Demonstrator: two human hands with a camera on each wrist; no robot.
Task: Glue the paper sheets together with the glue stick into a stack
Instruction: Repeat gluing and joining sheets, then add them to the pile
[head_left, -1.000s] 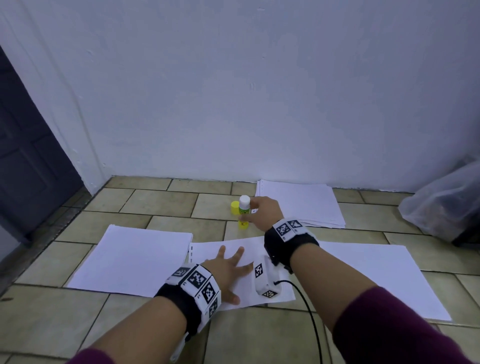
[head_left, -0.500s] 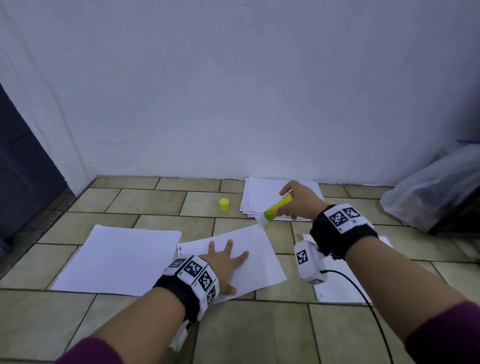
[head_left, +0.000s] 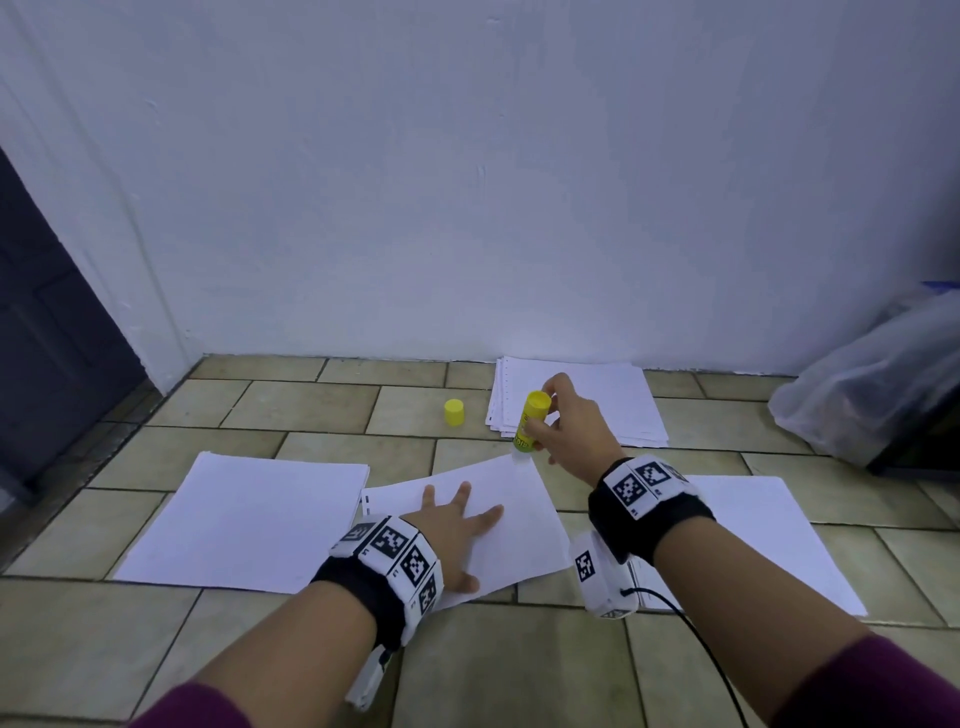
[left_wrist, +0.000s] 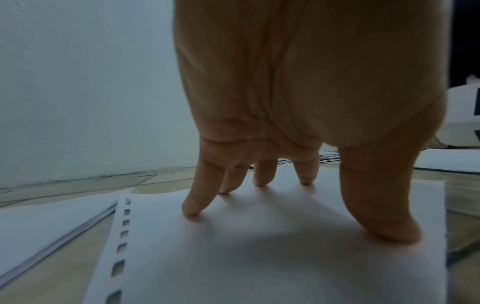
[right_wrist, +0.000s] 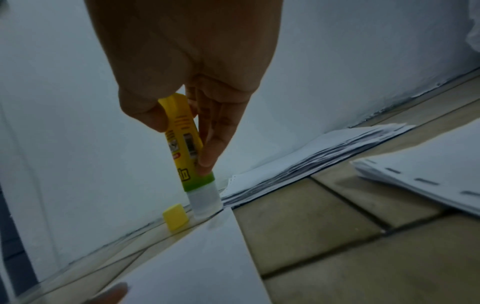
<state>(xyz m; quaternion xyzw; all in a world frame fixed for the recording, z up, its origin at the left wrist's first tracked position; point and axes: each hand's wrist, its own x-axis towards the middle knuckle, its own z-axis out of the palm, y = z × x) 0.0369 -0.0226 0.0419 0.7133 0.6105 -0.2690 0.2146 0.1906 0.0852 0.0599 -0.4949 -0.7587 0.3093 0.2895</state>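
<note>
Clearly I am only at the start of gluing: in the head view my left hand (head_left: 457, 525) lies flat with fingers spread on the single white paper sheet (head_left: 519, 519) at lower centre, while my right hand (head_left: 566, 426) grips the yellow-and-green glue stick (head_left: 531, 421), nose down at the sheet's far right corner. Its small yellow cap (head_left: 454, 412) stands off on the beige tiled floor (head_left: 311, 410) above centre, and white paper piles wait at left (head_left: 249, 519), right (head_left: 753, 530) and by the wall (head_left: 613, 400). From the left wrist, my fingertips (left_wrist: 192, 207) press the sheet with its punched edge. From the right wrist, thumb and fingers pinch the stick, whose clear tip meets the corner; I see little glue spread, so I judge coating, laying and pressing remain.
</note>
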